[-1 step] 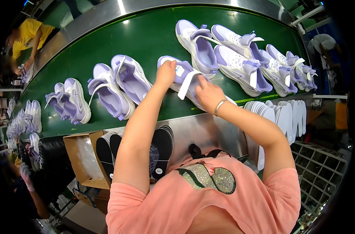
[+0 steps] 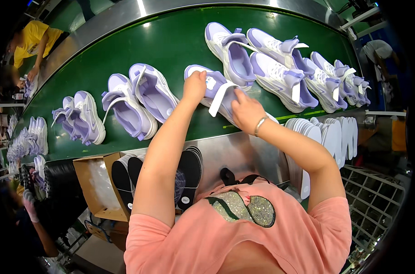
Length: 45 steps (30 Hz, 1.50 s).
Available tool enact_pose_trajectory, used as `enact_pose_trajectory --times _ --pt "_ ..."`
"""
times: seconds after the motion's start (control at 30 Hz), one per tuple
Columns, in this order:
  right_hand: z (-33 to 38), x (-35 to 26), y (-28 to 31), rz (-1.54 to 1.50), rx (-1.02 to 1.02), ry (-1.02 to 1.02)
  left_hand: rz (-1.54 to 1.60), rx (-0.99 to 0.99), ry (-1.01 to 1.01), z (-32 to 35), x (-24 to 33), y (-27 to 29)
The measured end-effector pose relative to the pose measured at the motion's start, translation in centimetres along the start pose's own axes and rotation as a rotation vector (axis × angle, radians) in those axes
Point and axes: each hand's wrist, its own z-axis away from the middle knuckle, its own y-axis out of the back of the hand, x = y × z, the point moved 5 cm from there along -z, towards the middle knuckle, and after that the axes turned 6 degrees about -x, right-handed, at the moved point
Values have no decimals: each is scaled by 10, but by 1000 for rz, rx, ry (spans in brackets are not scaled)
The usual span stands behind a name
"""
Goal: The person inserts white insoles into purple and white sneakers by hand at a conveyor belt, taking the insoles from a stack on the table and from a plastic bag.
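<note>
A lavender and white sneaker lies slanted across the near side of the green belt, toe to the upper left. My left hand is closed round its front part, thumb on top beside the tongue. Bent fingers of my right hand reach into the shoe's opening; their tips are partly hidden there. A loose white strap crosses the shoe between my hands. Just beyond stands another lavender sneaker, its toe pointing away. To the left of my left hand sits a matching pair, including one sneaker with an open collar.
More sneakers line the green belt on both sides. White insoles stand at the near right edge, black insoles and a cardboard box at the near left. A wire basket is lower right. Another person works far left.
My right hand has shifted very slightly within the sneaker's opening. The sneakers at the left have moved a touch to the left. My left hand keeps its hold.
</note>
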Motion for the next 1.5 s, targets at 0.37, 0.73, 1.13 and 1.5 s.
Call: enact_pose_trajectory --times 0.37,0.73,1.13,1.5 --pt "24 25 28 172 -430 -117 160 7 67 3 6 1" --pt "-34 29 -44 -5 -383 9 205 -10 75 6 -1 -4" --pt "-46 22 -58 181 -617 -96 192 -1 85 4 -5 -6" --pt "-50 23 47 -43 -117 113 941 -286 448 12 -7 -16"
